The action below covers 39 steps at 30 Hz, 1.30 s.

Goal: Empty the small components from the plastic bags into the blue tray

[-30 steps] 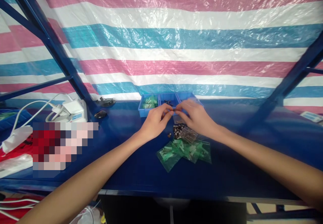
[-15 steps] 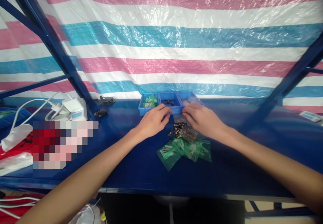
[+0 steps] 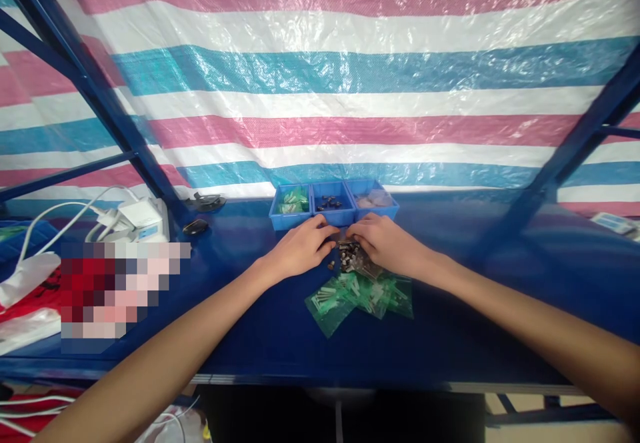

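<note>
My left hand [image 3: 301, 248] and my right hand [image 3: 389, 244] meet fingertip to fingertip just in front of the blue bins. Both have curled, pinching fingers at the edges of a small clear plastic bag [image 3: 343, 236], mostly hidden by them. Close below lies a heap of small dark metal fittings [image 3: 349, 256], with one loose metal piece [image 3: 331, 265] to its left. Another clear bag of brownish parts [image 3: 369, 267] rests partly under my right hand. Nearer me, several green-tinted bags [image 3: 327, 306] of pale screw-like pieces overlap on the blue table [image 3: 260, 336].
Three blue bins stand at the back: the left bin [image 3: 280, 224] holds green bags, the middle bin [image 3: 333, 217] dark parts, the right bin [image 3: 391, 211] clear bags. Leftward are a black mouse [image 3: 195, 227], a white power strip [image 3: 159, 220] and cables. A striped sheet [image 3: 350, 103] hangs behind.
Both hands have drawn slightly toward me, off the bins' front edge. The right hand has moved left, and its fingertips are nearer the left hand's, over the small clear bag.
</note>
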Tool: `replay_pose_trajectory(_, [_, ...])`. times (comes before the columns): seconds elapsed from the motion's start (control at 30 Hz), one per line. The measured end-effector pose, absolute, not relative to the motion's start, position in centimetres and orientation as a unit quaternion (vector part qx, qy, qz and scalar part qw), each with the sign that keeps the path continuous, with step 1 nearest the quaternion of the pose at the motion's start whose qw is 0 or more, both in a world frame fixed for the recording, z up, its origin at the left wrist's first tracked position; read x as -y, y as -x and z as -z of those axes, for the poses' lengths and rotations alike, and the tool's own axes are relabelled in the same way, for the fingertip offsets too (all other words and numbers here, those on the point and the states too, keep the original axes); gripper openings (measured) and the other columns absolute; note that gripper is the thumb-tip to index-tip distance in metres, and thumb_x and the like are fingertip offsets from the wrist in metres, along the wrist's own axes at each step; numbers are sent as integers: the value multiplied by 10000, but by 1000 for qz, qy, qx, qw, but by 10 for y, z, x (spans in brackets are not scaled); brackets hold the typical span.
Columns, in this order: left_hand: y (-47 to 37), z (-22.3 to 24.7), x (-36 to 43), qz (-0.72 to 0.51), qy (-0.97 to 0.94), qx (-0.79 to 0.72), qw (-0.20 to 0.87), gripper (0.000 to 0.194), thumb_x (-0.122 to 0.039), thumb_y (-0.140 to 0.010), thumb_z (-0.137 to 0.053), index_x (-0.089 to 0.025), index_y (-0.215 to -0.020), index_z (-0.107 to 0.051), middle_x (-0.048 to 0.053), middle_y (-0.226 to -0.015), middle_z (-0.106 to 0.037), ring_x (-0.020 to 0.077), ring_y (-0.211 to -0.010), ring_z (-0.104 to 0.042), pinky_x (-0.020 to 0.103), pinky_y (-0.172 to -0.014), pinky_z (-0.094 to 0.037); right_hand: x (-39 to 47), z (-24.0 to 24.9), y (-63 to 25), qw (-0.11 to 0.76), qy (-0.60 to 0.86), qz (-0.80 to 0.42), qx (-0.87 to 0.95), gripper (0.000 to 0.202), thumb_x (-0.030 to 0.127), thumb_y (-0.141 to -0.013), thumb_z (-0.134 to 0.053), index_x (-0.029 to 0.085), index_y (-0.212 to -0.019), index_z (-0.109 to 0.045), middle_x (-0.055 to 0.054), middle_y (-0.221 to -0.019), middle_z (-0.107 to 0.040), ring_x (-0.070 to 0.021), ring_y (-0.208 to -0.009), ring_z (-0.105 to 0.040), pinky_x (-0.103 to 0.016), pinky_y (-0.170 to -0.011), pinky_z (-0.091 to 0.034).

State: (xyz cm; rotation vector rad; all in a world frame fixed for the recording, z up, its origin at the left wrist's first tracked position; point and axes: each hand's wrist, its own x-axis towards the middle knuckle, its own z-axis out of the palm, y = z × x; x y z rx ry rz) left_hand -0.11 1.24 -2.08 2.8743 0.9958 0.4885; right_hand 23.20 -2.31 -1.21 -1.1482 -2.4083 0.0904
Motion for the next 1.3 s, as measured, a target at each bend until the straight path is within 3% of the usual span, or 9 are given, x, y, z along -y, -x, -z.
replay_pose_trajectory(0.17, [3, 20, -16, -168, -931, -321, 47, 324, -371, -1028, -490, -196, -1256, -640, 93, -1184, -597, 234, -1064, -637, 366, -916, -520, 23, 11, -232, 198, 417, -38, 886, 383, 11, -895, -462, 203, -1091, -729, -112, -1081, -728, -278, -1049, -627, -404, -847, -495])
replay_pose_trajectory(0.4, [4, 16, -17, -162, -933, -319, 41, 258, -377, -991, -556, -181, -1112, -673, 89, -1128, -661, 259, -1084, -630, 379, -882, -517, 25, 7, -227, 214, 375, -38, 901, 465, -31, -879, -434, 233, -1091, -753, -65, -1087, -752, -254, -1055, -654, -431, -949, -476])
replay_pose_trajectory(0.6, [4, 12, -15, -154, -933, -324, 38, 306, -452, -959, -595, -183, -1078, -679, 83, -1102, -677, 274, -1080, -628, 381, -839, -518, 25, 9, -228, 210, 384, -39, 898, 437, -6, -892, -442, 205, -1135, -737, -83, -1018, -758, -255, -1013, -659, -421, -910, -490])
replay_pose_trajectory(1.0, [3, 6, -9, -166, -933, -317, 28, 135, -307, -923, -593, -215, -1011, -640, 48, -954, -693, 240, -913, -655, 320, -685, -476, 25, 12, -229, 221, 390, -50, 893, 418, 13, -881, -471, 218, -1131, -735, -88, -962, -741, -266, -992, -646, -423, -893, -510])
replay_pose_trajectory(1.3, [3, 3, -8, -135, -935, -327, 13, 76, -248, -940, -533, -208, -1005, -536, 48, -1013, -667, 236, -923, -639, 319, -665, -441, 25, 11, -228, 212, 378, -31, 901, 429, -27, -868, -433, 176, -1114, -721, -104, -1047, -747, -265, -1004, -653, -438, -901, -501])
